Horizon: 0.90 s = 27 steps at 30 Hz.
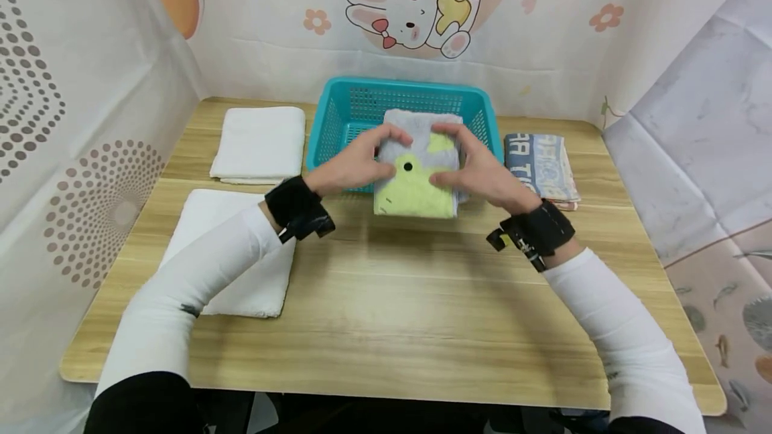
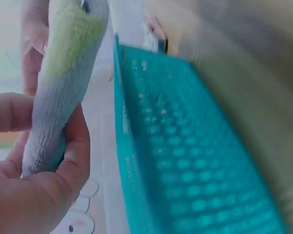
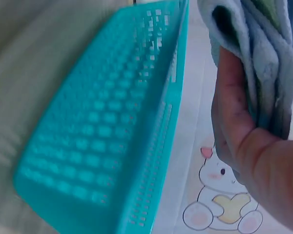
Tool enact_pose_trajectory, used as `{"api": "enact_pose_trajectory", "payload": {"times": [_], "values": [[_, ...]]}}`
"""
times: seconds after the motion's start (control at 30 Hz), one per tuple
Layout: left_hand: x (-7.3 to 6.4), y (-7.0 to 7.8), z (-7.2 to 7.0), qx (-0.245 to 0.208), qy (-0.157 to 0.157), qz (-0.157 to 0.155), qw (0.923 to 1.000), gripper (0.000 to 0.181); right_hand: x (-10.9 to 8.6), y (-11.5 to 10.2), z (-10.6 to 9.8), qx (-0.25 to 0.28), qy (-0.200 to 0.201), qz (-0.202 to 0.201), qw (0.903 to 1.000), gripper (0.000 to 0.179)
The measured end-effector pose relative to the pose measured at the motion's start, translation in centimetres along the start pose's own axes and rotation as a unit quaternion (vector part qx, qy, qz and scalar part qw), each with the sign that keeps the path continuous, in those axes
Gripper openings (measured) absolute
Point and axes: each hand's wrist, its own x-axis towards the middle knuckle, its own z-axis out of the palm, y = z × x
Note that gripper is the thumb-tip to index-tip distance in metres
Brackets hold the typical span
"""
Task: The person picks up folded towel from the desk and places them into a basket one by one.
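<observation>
Between both hands is a folded grey and yellow-green towel with a black dot on it, raised over the front rim of the teal basket. My left hand grips its left side, thumb on the front face and fingers behind, as the left wrist view shows. From the other side my right hand holds the towel's right edge. Several folded layers of the towel show in the right wrist view, with fingers along their outer side.
Two folded white towels lie on the left of the wooden table, a smaller one behind a larger one. A folded blue patterned towel lies right of the basket. A curtain with a rabbit print hangs behind.
</observation>
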Motion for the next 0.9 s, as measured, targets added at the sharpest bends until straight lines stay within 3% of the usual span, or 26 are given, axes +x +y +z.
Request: {"api": "enact_pose_trajectory", "payload": {"times": [0.2, 0.33, 0.47, 0.67, 0.9], "values": [[3.9, 0.6, -2.0, 0.029, 0.015, -0.033, 0.9989, 0.043, 3.6, -0.7, -1.8, -0.058, 0.025, 0.012, 0.9979, 0.061], [6.2, 0.2, -2.6, 0.082, 0.012, -0.055, 0.995, 0.045, 5.7, -0.6, -2.1, -0.07, 0.032, 0.033, 0.9965, 0.053], [8.1, -0.5, -2.3, 0.152, 0.002, -0.08, 0.9851, 0.045, 7.5, -0.1, -2.0, -0.079, 0.028, 0.067, 0.9943, 0.054], [10.0, -1.0, -1.3, 0.203, -0.033, -0.126, 0.9704, 0.042, 9.6, 0.9, -1.6, -0.078, 0.002, 0.125, 0.9891, 0.065], [11.2, -1.4, -1.4, 0.229, -0.062, -0.154, 0.9592, 0.042, 10.4, 1.2, -1.2, -0.095, -0.025, 0.148, 0.9842, 0.068]]}}
